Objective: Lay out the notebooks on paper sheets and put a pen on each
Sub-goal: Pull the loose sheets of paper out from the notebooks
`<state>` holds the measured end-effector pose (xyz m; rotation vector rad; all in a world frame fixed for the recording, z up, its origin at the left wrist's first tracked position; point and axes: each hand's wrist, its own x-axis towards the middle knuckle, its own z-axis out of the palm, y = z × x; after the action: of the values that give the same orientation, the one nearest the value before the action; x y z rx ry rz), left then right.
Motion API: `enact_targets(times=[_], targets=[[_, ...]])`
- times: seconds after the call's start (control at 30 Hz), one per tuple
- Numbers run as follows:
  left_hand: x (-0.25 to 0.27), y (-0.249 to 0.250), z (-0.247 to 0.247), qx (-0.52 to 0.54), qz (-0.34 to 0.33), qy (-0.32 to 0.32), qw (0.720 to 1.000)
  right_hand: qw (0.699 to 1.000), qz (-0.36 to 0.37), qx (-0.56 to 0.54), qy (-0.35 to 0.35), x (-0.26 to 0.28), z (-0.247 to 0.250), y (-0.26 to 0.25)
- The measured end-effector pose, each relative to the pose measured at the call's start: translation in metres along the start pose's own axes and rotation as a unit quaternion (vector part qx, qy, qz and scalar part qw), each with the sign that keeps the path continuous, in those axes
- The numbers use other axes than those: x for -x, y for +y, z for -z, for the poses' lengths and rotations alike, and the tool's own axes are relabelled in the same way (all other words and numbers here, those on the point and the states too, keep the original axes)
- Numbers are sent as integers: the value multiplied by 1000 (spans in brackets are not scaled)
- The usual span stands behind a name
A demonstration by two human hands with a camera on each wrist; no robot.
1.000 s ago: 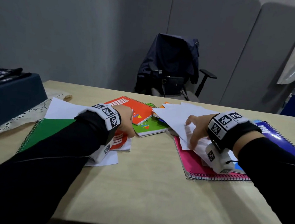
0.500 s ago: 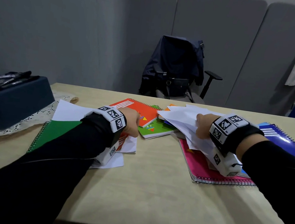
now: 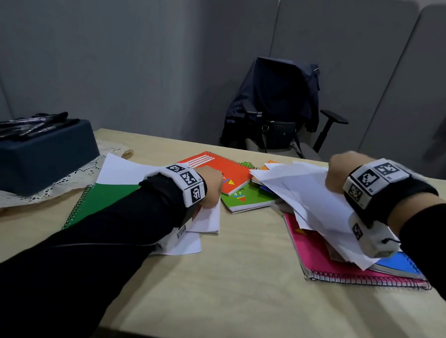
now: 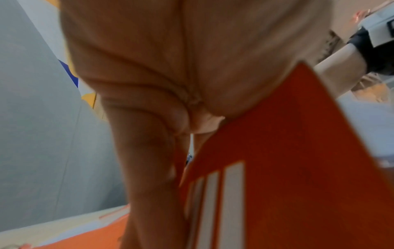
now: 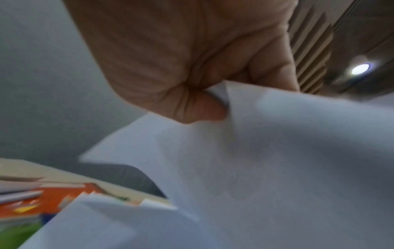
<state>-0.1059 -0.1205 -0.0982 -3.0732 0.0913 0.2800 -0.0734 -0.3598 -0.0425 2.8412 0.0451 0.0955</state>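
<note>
1. the worktop [image 3: 229, 294] has its near half bare, which i read as the room where the sets will be laid out; the notebooks and sheets lie bunched along the far half.
2. the green spiral notebook [image 3: 107, 197] lies on white sheets at my left, under my forearm, so one pairing looks started.
3. the pink spiral notebook [image 3: 325, 261] lies flat at my right with loose paper on it.
4. my right hand [image 3: 339, 173] is raised with its fingers clenched on a sheaf of white sheets [image 3: 317, 204], i judge to carry them to open spots.
5. my left hand [image 3: 211, 185] pinches a small orange notebook [image 4: 287, 151] at its corner, thumb on the cover, likely to draw it onto paper.
6. the black pens [image 3: 26, 124] lie on a dark blue box, far left, none on a notebook yet.
</note>
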Motion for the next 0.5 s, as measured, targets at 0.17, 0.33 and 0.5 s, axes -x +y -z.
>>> enact_targets(times=[0.17, 0.33, 0.5], targets=[[13, -12, 18, 14, 14, 58, 998, 991, -42, -36, 121, 12, 41, 12], [28, -44, 39, 98, 60, 111, 987, 933, -52, -266, 238, 5, 77, 1], [42, -59, 43, 182, 81, 141, 970, 905, -23, -400, 141, -15, 64, -41]])
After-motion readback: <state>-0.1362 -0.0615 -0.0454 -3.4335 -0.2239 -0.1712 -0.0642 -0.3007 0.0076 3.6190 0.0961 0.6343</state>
